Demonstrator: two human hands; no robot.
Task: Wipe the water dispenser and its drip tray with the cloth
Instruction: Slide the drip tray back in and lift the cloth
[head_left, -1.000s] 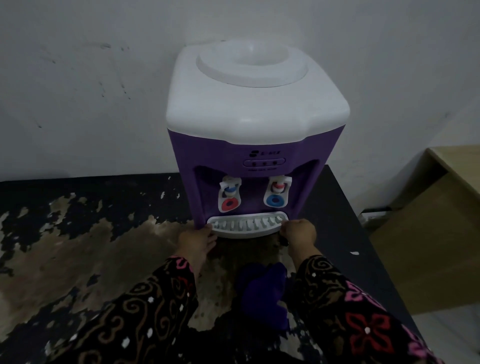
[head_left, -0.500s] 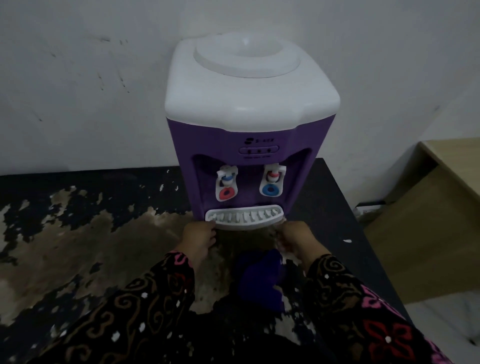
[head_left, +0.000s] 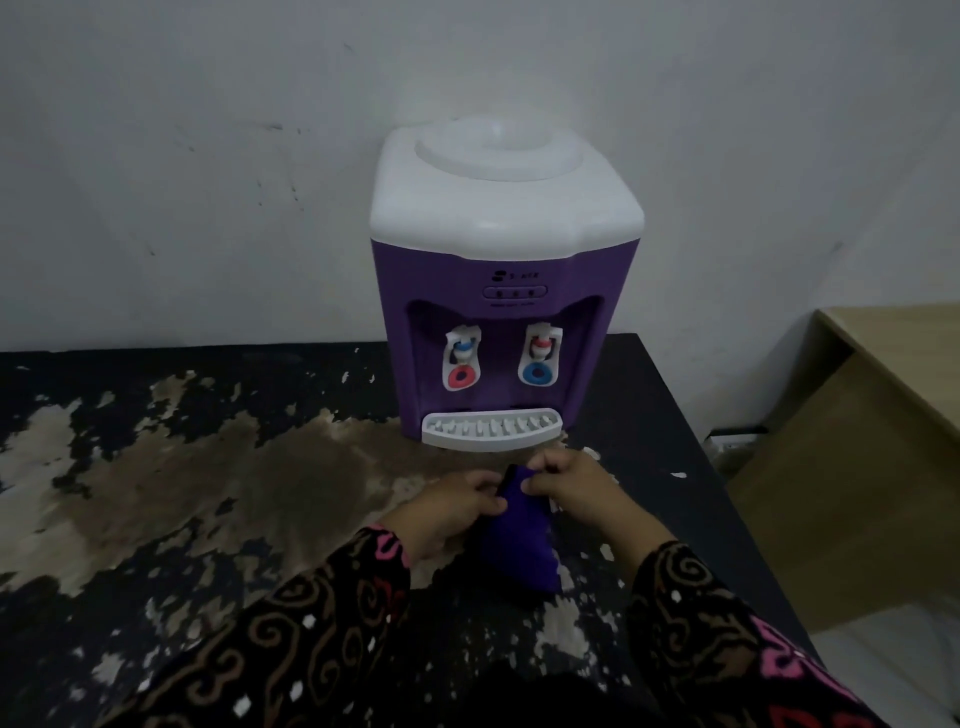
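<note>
A purple water dispenser (head_left: 498, 312) with a white top stands at the back of a worn black table (head_left: 208, 493), against the wall. Its white slotted drip tray (head_left: 491, 430) sits in place at the base, below a red tap and a blue tap. Just in front of the tray lies a dark blue cloth (head_left: 522, 540). My left hand (head_left: 452, 512) pinches the cloth's upper left edge. My right hand (head_left: 569, 486) pinches its top corner. The cloth's top end is lifted off the table between both hands, and its lower end rests on the table.
The table's black surface is peeled in large brown patches on the left. Its right edge runs close past the dispenser. A light wooden desk (head_left: 883, 415) stands to the right, with a white socket strip (head_left: 735, 441) low by the wall.
Both hands have left the sides of the drip tray, drawn back toward me and taken hold of the cloth. The camera has pulled back, so the dispenser looks smaller.
</note>
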